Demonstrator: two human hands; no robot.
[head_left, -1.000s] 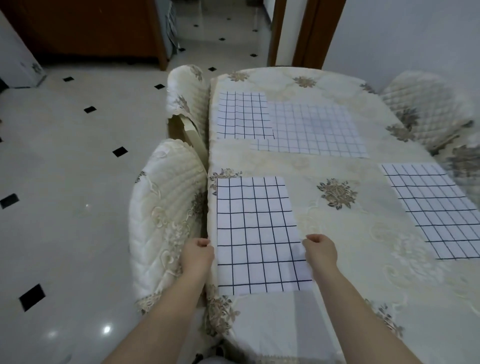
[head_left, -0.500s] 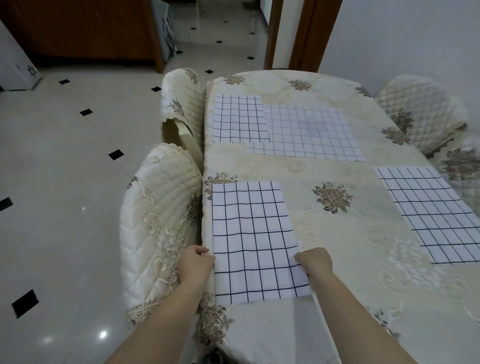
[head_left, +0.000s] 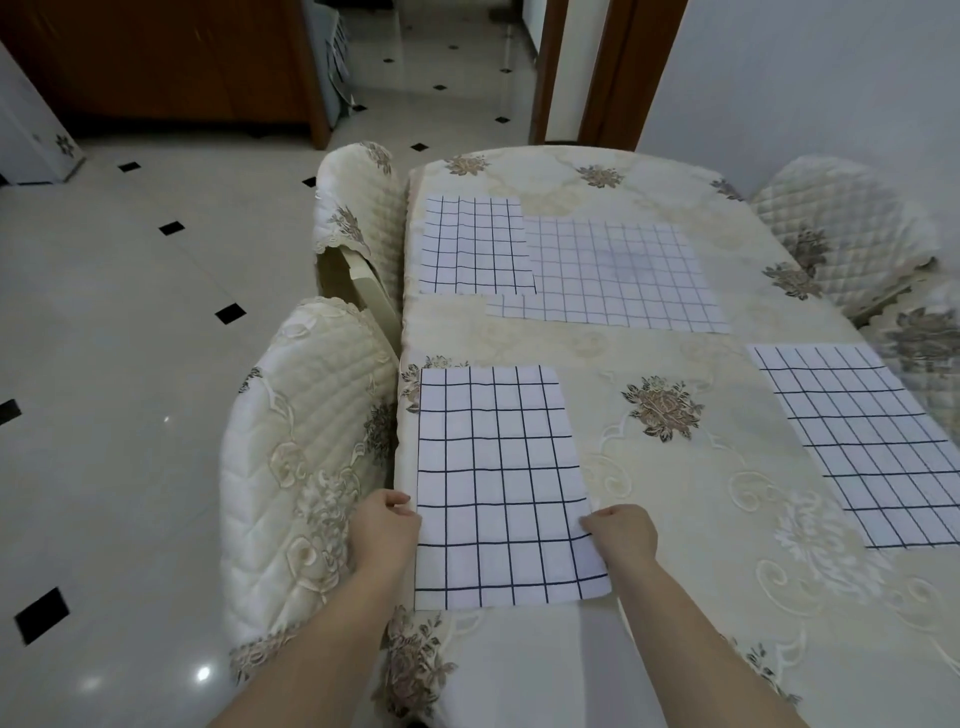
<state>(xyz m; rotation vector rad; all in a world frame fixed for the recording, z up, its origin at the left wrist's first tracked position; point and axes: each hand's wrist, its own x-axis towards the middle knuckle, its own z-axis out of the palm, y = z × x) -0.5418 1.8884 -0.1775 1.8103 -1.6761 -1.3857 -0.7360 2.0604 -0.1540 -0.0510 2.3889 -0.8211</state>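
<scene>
Little has shifted; left hand (head_left: 384, 535) and right hand (head_left: 621, 535) still pinch the side edges of the white, dark-gridded rectangular cloth (head_left: 498, 467) between them; likely squaring it flat.

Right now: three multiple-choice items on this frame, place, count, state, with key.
1. The near checked cloth lies: A) mid-table B) at the left edge of the table C) on the floor
2. Checked cloths on the table: A) two B) four C) six
3. The hands: A) hang idle B) hold a cup C) hold the near cloth's sides
Key: 1 B, beside the chair; 2 B, near one, far left cloth, pale far cloth, right cloth; 3 C, left hand and right hand grip its edges.
</scene>
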